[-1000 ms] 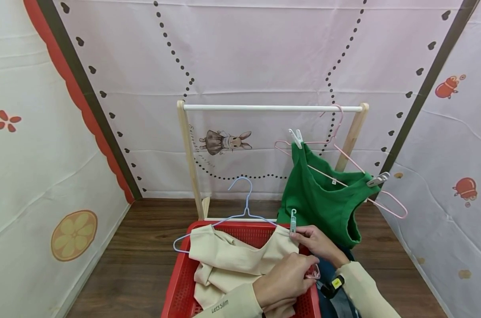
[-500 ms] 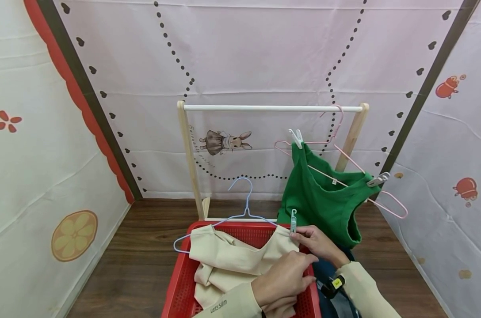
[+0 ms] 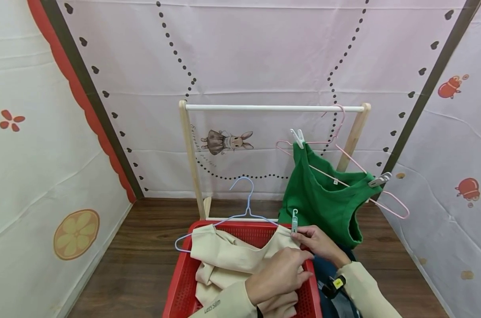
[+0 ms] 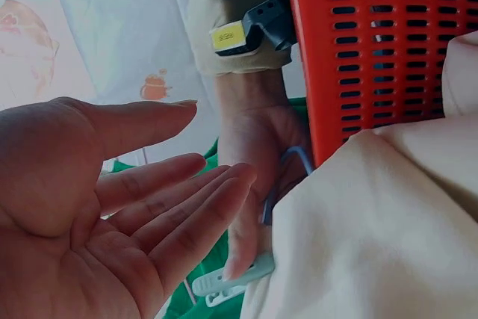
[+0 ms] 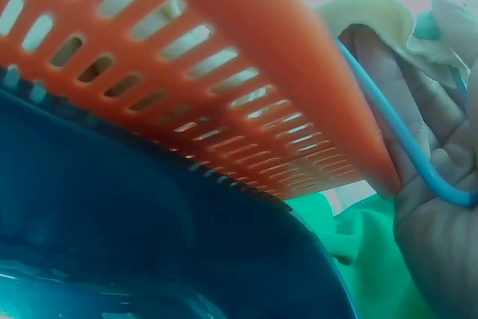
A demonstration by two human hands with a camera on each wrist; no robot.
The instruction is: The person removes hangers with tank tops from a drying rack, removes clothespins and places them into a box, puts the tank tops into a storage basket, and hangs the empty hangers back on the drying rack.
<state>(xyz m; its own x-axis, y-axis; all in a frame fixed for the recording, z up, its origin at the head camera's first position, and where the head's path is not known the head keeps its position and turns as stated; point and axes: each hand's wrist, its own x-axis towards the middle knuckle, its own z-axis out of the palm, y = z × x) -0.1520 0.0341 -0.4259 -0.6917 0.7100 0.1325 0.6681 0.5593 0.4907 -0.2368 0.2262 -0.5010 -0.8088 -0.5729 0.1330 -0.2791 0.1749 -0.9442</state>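
A cream sleeveless top (image 3: 234,258) hangs on a light-blue hanger (image 3: 248,207) and droops into a red basket (image 3: 177,282). A pale blue-green clothespin (image 3: 294,221) is at the top's right shoulder, seen too as a clip (image 4: 233,278) in the left wrist view. My right hand (image 3: 318,243) pinches the shoulder beside the clothespin, its fingers under the cloth and hanger end in the right wrist view. My left hand (image 3: 278,274) hovers over the top's right side, fingers extended and thumb apart, with nothing in it.
Behind the basket stands a wooden rack with a white rail (image 3: 264,107). A green tank top (image 3: 324,194) hangs there on a pink hanger (image 3: 340,128), with clothespins at its shoulders. A dark blue container (image 5: 149,207) stands right of the basket.
A small pink object at my left fingers one second ago is out of sight now. My left hand has since shifted slightly up and left. The right hand has kept its place.
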